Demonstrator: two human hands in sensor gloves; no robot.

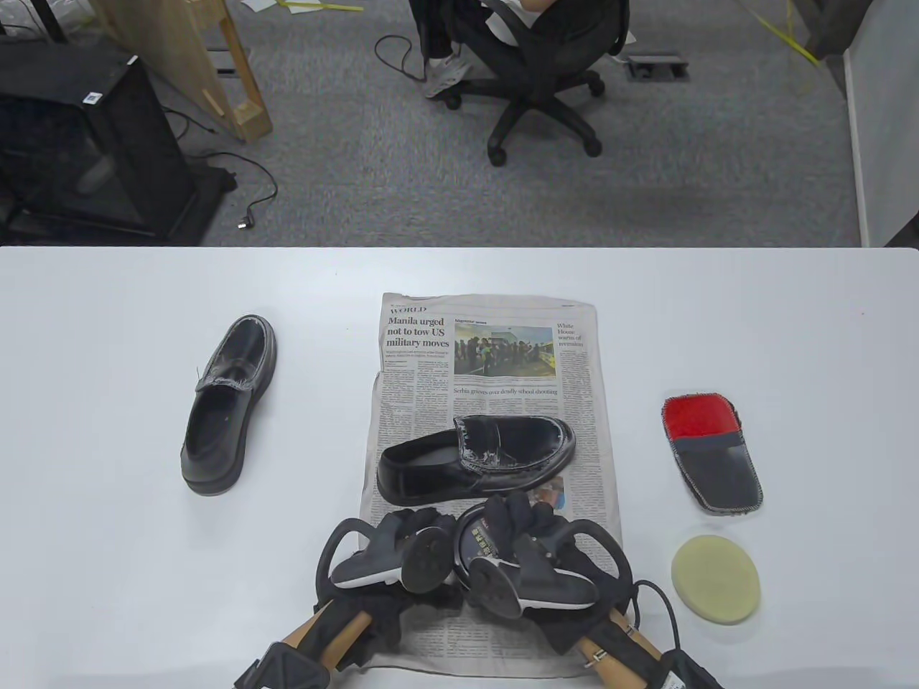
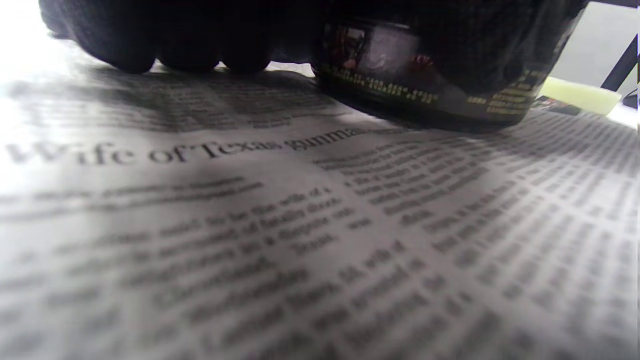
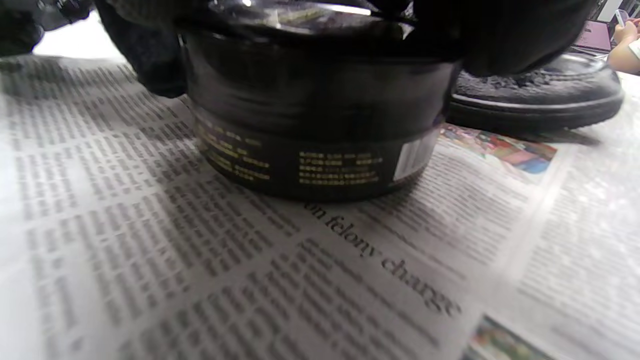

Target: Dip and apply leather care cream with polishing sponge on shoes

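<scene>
A black cream jar [image 1: 479,540] with gold print stands on the newspaper [image 1: 495,373], just in front of a black loafer [image 1: 477,459] that lies on its side. My right hand [image 1: 513,513] grips the jar's lid from above; in the right wrist view its fingers [image 3: 500,35] wrap the top of the jar [image 3: 320,130]. My left hand [image 1: 423,520] holds the jar's left side, with curled fingers [image 2: 130,45] resting on the paper beside the jar [image 2: 425,95]. The lid is on. A round pale-yellow sponge [image 1: 716,579] lies on the table to the right.
A second black loafer [image 1: 230,402] stands on the bare table at the left. A red and black polishing mitt [image 1: 711,452] lies right of the newspaper, behind the sponge. An office chair [image 1: 546,79] stands beyond the table's far edge.
</scene>
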